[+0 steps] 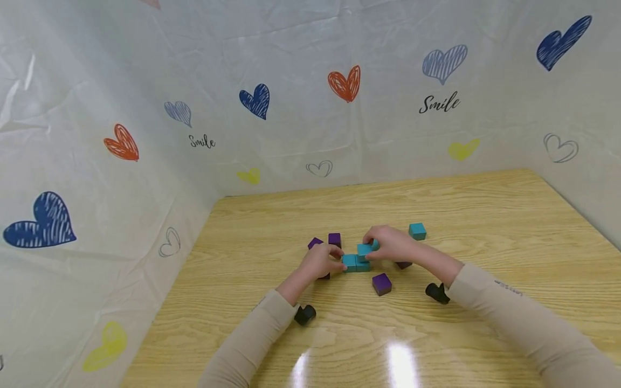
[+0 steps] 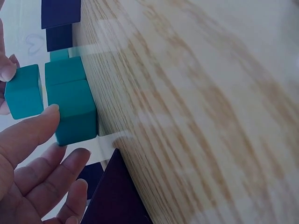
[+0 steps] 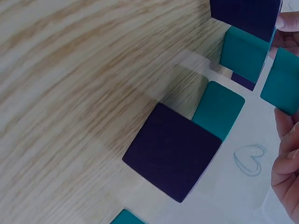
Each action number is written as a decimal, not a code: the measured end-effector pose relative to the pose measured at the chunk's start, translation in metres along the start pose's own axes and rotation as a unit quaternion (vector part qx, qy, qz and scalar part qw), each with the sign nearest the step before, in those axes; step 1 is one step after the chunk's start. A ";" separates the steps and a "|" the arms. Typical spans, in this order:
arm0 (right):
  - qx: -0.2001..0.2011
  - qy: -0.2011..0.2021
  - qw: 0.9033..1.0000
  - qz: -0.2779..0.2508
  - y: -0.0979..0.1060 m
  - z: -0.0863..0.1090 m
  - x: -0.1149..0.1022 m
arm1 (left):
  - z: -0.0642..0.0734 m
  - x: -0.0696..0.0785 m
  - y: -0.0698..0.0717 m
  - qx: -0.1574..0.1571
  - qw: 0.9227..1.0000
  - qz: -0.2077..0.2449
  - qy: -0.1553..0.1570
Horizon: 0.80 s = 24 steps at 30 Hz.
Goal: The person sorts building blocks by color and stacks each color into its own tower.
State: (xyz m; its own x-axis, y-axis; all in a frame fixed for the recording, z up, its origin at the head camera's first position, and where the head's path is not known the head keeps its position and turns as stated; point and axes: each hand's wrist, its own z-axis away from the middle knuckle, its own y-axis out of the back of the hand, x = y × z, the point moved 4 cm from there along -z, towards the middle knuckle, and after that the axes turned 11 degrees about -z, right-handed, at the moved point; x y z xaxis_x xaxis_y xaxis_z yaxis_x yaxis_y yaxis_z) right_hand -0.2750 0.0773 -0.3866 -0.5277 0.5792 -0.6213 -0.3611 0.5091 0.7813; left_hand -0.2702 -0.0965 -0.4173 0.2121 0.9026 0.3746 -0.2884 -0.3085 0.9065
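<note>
Two teal blocks stand side by side on the table, the left one (image 1: 349, 263) and the right one (image 1: 362, 267). My left hand (image 1: 320, 261) pinches the left block between thumb and finger, with a fingertip along its edge in the left wrist view. My right hand (image 1: 390, 245) holds a third teal block (image 1: 365, 252) by opposite sides, raised over the right block. In the left wrist view a narrow gap shows between the held block (image 2: 23, 91) and the pair. The right wrist view shows fingers at two sides of that block (image 3: 282, 81).
A purple block (image 1: 381, 284) sits nearer me, and another purple block (image 1: 335, 240) lies behind my left hand. Further purple blocks are partly covered by the hands. One teal block (image 1: 417, 231) stands at the back right. Patterned sheeting (image 1: 291, 134) rises behind the table (image 1: 485, 242).
</note>
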 end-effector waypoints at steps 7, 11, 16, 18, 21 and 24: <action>0.001 -0.006 1.000 -0.010 -0.005 -0.002 0.001 | 0.000 0.001 0.001 -0.001 1.000 -0.002 -0.002; 0.002 -0.008 1.000 -0.015 -0.007 -0.003 0.001 | 0.000 0.001 0.000 -0.001 1.000 -0.001 0.000; 0.001 -0.013 1.000 -0.018 -0.007 -0.002 0.000 | 0.000 0.000 -0.001 -0.002 1.000 -0.001 0.002; 0.001 -0.013 1.000 -0.018 -0.007 -0.002 -0.001 | -0.001 0.000 -0.001 -0.002 1.000 -0.001 0.003; 0.001 -0.014 1.000 -0.019 -0.008 -0.003 -0.001 | -0.001 0.000 -0.001 -0.003 1.000 -0.002 0.004; -0.001 -0.017 1.000 -0.017 -0.008 -0.003 0.000 | -0.001 0.000 -0.001 -0.004 1.000 -0.003 0.005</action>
State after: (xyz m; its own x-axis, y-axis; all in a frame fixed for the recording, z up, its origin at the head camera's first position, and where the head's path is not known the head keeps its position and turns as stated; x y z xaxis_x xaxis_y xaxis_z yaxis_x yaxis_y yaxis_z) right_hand -0.2743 0.0708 -0.3926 -0.4885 0.5830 -0.6492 -0.3804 0.5273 0.7598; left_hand -0.2704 -0.0960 -0.4185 0.2034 0.9075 0.3675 -0.2941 -0.3014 0.9070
